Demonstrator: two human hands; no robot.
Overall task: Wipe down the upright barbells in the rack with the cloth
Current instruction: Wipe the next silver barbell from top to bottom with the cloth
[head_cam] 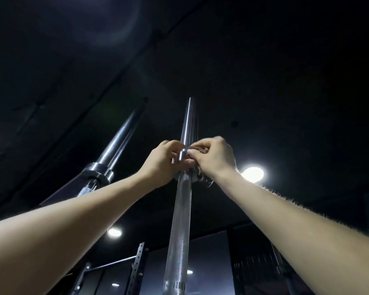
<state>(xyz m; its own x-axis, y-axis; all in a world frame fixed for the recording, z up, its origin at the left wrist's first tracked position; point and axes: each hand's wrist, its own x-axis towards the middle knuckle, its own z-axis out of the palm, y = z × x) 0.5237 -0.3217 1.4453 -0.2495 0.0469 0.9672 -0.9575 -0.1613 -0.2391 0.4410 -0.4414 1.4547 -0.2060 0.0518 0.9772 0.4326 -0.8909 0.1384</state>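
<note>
Bare forearms reach up; left hand [161, 161] and right hand [213, 158] pinch the knurled, chrome barbell [179, 226] at its collar.

Dark ceiling [264, 60] — round lamps [252, 174] glowing; perforated steel upright [137, 267] below.

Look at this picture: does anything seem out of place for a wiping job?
No cloth is plainly visible. Both the left hand and right hand curl round the center barbell near its collar. Nothing looks damaged.
</note>
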